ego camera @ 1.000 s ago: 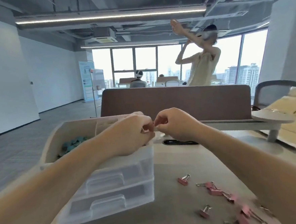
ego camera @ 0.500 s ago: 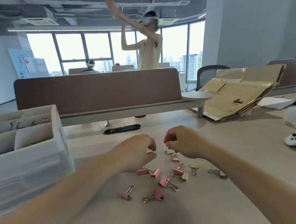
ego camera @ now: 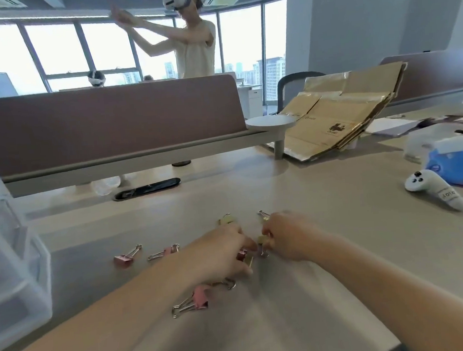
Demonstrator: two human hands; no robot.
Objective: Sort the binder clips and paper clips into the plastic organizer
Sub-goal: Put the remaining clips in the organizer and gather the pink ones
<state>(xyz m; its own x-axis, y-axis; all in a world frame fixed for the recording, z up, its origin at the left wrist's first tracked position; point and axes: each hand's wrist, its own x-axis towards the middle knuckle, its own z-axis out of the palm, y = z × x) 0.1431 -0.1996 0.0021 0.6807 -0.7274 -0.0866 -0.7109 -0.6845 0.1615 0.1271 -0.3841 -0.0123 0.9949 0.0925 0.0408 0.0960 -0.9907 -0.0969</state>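
Pink and yellow binder clips lie scattered on the beige desk [ego camera: 324, 223]. My left hand [ego camera: 220, 254] is down among them, finger and thumb pinching a pink binder clip [ego camera: 241, 255]. Right beside it, my right hand [ego camera: 288, 237] pinches a yellow binder clip [ego camera: 262, 240] at its fingertips. Loose pink clips lie at the left [ego camera: 123, 258], [ego camera: 165, 253] and nearer me [ego camera: 198, 301]. Two yellow clips [ego camera: 227, 219], [ego camera: 263, 216] lie just beyond the hands. The clear plastic organizer [ego camera: 15, 272] with drawers stands at the left edge, partly cut off.
A brown desk divider [ego camera: 106, 123] runs along the back. Flattened cardboard [ego camera: 338, 115] leans at the back right. A white controller [ego camera: 431, 188] and a blue packet [ego camera: 457, 165] lie on the right. A person with a headset stands behind the divider.
My view has swung right, away from the organizer. Both hands came off the organizer's top and dropped to the clip pile, where their fingers now close on clips.
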